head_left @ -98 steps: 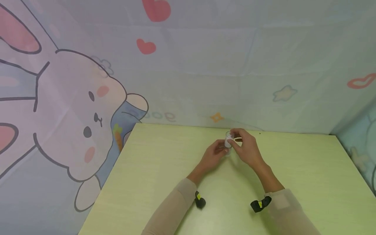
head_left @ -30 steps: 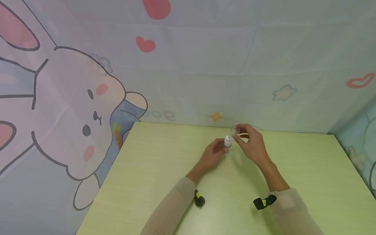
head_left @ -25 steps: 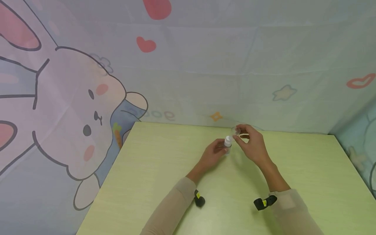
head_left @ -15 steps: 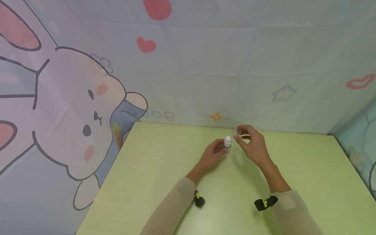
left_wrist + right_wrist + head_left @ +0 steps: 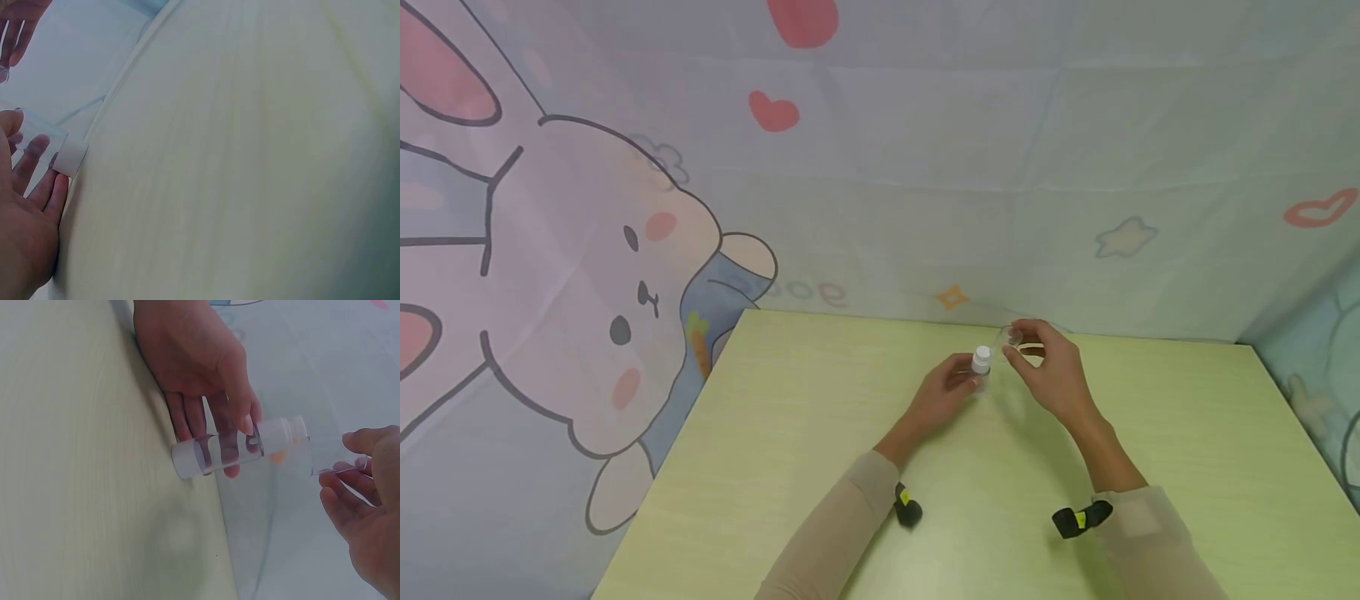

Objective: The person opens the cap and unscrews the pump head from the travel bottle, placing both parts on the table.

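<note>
Bottle (image 5: 215, 452) held in left hand (image 5: 946, 390); white top (image 5: 280, 432) exposed, clear cap (image 5: 328, 455) just drawn off, pinched by right hand (image 5: 1054, 372).

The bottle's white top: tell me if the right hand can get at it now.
Probably yes: the white top is uncovered, with the left hand on the bottle's body. But the right hand holds the clear cap, which may limit its grip.
</note>
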Demonstrator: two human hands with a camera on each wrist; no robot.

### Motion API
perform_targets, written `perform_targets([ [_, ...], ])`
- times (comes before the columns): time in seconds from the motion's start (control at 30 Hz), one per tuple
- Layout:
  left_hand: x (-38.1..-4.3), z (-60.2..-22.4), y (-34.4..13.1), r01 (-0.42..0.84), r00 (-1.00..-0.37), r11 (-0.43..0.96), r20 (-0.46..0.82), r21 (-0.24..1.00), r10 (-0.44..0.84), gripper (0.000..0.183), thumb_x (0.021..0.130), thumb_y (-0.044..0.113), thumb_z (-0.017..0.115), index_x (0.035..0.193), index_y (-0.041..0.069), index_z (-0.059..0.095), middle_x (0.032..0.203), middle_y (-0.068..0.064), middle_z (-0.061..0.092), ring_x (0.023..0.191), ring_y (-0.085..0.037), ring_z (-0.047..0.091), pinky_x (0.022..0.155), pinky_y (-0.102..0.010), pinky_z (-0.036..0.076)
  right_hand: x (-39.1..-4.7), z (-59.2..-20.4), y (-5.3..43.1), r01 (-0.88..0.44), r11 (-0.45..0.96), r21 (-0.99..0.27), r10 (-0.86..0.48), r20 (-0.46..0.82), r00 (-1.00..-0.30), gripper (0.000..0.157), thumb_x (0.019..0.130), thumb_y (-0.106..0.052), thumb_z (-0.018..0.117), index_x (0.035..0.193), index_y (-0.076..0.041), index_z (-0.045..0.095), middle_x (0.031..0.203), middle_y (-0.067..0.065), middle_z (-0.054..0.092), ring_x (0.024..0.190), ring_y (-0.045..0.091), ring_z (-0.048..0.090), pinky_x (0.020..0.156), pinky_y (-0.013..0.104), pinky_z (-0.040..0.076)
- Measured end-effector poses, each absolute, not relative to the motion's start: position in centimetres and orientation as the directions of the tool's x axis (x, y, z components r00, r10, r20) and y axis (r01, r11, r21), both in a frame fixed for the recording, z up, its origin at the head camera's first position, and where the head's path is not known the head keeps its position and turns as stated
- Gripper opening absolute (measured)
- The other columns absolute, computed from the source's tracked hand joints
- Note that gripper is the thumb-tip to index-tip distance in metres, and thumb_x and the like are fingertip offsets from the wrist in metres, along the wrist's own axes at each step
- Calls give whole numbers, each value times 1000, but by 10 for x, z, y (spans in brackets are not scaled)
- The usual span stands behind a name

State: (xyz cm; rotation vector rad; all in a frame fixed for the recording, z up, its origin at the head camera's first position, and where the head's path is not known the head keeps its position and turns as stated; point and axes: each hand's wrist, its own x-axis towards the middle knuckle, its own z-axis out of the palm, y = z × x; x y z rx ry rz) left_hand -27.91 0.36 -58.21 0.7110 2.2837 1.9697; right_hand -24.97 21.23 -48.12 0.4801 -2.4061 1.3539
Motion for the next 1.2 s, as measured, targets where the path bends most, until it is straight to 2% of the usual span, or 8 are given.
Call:
perform_targets([
  [0.1,-280,-583,4,311,-895,88,260,946,362,38,107,14,66,143,7,60,140,-12,67,132,-27,63,110,-28,51,-250,-481,213,-448,491,-747,-126,448,-885,36,101,-8,74,134,2,63,121,19,70,112,37,67,94,56,59],
  [0.4,-281,-585,3,286,-901,100,232,953,367,39,107,22,67,144,14,60,141,-6,67,131,-18,63,111,-29,51,-249,-481,215,-446,496,-745,-128,445,-886,36,101,-9,74,133,2,63,119,19,70,112,37,67,95,55,58],
  [0.73,-281,-585,3,286,-900,92,234,954,369,38,106,20,67,144,14,61,140,-5,68,130,-16,64,110,-27,51,-250,-486,216,-441,497,-748,-126,440,-889,37,98,-6,77,131,4,64,116,18,70,111,37,68,93,58,58],
  [1.2,-277,-579,4,285,-904,103,231,953,360,39,107,13,65,145,8,59,141,-14,66,132,-29,63,110,-31,51,-249,-499,217,-419,528,-738,-124,421,-898,37,98,-7,78,131,1,64,114,16,69,110,35,68,93,55,60],
])
